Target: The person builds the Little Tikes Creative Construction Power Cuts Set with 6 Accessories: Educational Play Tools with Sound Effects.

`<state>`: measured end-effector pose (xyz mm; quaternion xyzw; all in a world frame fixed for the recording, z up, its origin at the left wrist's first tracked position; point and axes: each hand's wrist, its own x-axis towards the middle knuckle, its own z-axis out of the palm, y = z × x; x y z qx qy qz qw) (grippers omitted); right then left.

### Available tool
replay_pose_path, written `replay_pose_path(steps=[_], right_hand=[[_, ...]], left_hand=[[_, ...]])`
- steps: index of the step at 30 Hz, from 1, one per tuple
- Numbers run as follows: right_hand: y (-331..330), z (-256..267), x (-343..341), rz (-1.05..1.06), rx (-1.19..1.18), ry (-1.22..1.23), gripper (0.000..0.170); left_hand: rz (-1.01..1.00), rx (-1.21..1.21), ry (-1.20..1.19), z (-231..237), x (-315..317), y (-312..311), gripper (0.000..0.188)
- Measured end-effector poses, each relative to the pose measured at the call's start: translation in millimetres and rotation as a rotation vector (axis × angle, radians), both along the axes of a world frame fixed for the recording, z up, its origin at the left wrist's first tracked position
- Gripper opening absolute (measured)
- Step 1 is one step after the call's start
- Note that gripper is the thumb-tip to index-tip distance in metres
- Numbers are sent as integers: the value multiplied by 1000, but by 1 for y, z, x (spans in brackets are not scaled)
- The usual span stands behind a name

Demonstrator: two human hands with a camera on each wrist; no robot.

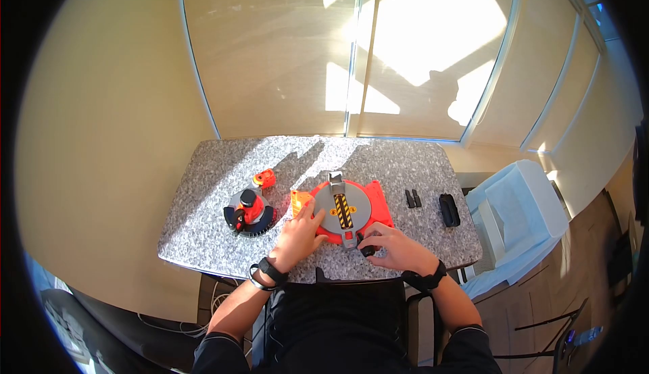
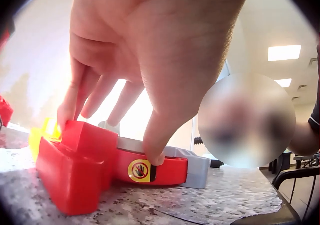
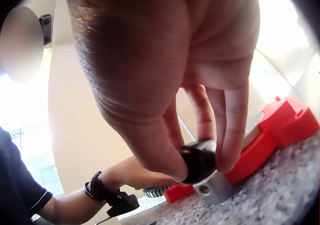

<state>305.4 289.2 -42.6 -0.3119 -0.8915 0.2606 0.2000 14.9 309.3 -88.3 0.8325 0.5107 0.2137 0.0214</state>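
A round red and grey toy base (image 1: 362, 205) lies on the table in front of me, with a black-and-yellow striped strip across its grey disc. My left hand (image 1: 297, 242) rests on its left side, fingers reaching out to the orange-yellow block (image 1: 299, 202). In the left wrist view the thumb touches the red rim (image 2: 170, 170) near a warning sticker. At the front edge my right hand (image 1: 402, 251) pinches a small rounded black piece (image 3: 197, 162) between thumb and fingers. That piece sits against the grey tab (image 3: 214, 189) in the right wrist view.
Left of the base stands a red, black and grey toy part (image 1: 251, 212), with a small orange-red piece (image 1: 265, 178) behind it. On the right lie two slim black pieces (image 1: 413, 199) and a black tray (image 1: 449, 210). A covered chair (image 1: 517, 218) stands beside the speckled table (image 1: 196, 235).
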Motion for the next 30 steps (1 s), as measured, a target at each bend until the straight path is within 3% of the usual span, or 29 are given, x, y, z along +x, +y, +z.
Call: replay_pose_path(steps=[3,11,25,28,30], right_hand=[[-1,3,0,-47,-86,16,33],[0,-7,5,-160,36,108,37],[3,-20,16,-260,54,8,40],[0,-12,18,-290,23,-26,39],[0,-10,20,-309,-20,-58,39]], left_hand=[[55,-38,38,5,6,-5,72],[166,-16,119,-5,18,-5,72],[247,-195,105,13,44,-2,76],[142,-98,164,12,37,1,77],[-36,-24,184,7,29,8,74]])
